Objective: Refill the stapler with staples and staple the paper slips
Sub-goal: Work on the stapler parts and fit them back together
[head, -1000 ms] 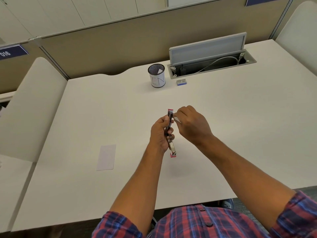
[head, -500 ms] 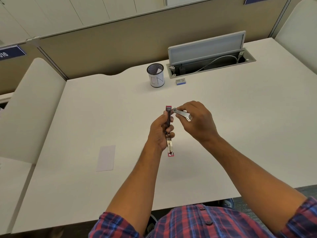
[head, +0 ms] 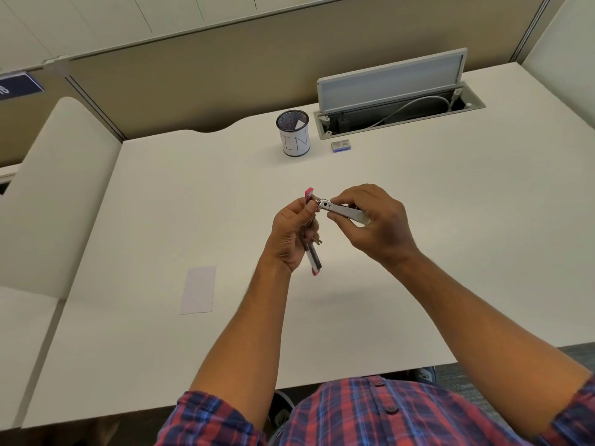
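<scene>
Head view: the left hand [head: 291, 233] grips the small pink-and-metal stapler [head: 313, 252] by its base while the right hand [head: 375, 220] pinches its swung-out, probably light, stiff silver magazine arm [head: 344, 210], best held at the sides.

Office cubicle: white desk [head: 418, 252] with tan partition wall [head: 193, 75], navy number placard [head: 19, 86] on the divider, flip-up cable box [head: 396, 101] with cords set into the desktop, mesh pen cup [head: 293, 133], staple box [head: 341, 145] beside it.
</scene>
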The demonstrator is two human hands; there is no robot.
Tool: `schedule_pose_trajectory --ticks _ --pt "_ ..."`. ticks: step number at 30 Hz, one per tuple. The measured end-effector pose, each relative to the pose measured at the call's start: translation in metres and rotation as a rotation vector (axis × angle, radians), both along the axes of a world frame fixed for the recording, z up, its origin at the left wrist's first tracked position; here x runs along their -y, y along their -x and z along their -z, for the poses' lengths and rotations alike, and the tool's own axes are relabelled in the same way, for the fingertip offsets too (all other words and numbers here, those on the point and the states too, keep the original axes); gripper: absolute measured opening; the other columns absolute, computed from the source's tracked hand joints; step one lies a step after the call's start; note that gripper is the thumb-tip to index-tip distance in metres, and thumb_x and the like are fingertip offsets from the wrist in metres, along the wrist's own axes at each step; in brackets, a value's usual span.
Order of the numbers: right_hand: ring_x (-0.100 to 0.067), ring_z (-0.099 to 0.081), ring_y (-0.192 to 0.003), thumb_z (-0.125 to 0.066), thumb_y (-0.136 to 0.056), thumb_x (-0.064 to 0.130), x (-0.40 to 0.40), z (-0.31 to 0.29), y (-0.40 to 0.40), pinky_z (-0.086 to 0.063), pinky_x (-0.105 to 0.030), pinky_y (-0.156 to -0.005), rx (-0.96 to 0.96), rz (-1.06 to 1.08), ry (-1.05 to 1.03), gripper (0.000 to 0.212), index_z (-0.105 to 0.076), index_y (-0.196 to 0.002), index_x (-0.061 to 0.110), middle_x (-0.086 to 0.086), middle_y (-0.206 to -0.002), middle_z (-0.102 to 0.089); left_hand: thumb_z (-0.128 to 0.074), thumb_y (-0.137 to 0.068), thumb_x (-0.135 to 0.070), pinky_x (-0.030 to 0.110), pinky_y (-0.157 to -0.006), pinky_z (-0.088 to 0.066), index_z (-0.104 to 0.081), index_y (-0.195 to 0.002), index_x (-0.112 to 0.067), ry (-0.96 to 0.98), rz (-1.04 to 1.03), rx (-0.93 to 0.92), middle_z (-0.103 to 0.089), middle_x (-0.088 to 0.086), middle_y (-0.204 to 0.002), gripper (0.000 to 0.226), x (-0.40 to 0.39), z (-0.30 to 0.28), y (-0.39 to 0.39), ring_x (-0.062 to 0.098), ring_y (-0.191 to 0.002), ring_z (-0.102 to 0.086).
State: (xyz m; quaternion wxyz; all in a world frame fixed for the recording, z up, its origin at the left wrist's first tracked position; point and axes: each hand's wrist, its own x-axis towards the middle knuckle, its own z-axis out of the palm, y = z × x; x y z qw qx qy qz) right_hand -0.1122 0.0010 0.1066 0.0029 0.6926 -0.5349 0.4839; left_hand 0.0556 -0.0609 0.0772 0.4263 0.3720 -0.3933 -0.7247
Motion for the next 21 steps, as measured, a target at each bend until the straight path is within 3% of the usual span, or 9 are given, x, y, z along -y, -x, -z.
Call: schedule_pose_trajectory --ticks 6,14,21 --pt "-0.023 -0.066 -0.086 -0.087 -0.079 0.009 -0.006 -0.005 0.002 -0.055 -0.027 -0.077 0.016 -0.014 0.087 0.019 -0.078 -0.095 0.003 -0.009 -0.093 -0.075 -0.068 -0.089 -0.01 0.021 -0.053 -0.034 -0.076 -0.093 -0.015 0.094 0.033 -0.051 -0.061 -0.002 -0.074 0.01 0.002 -0.008 -0.009 0.012 -0.054 -0.038" --pt "-0.028 -0.069 -0.086 -0.087 -0.079 0.006 -0.009 -0.009 0.003 -0.058 -0.036 -0.077 0.036 -0.012 0.113 0.018 -0.079 -0.094 0.0 -0.012 -0.094 -0.076 -0.069 -0.085 -0.004 0.022 -0.057 -0.039 -0.078 -0.089 -0.017 0.134 0.077 -0.078 -0.063 0.0 -0.075 0.017 0.003 -0.01 -0.013 0.013 -0.058 -0.045" --pt "-0.025 -0.069 -0.087 -0.086 -0.08 0.004 -0.008 -0.008 0.004 -0.057 -0.034 -0.078 0.026 -0.049 0.145 0.017 -0.078 -0.094 0.0 -0.011 -0.094 -0.076 -0.076 -0.077 -0.014 0.022 -0.057 -0.043 -0.079 -0.09 -0.017 0.154 0.113 -0.1 -0.065 -0.002 -0.073 0.014 0.004 -0.01 -0.011 0.012 -0.058 -0.048"
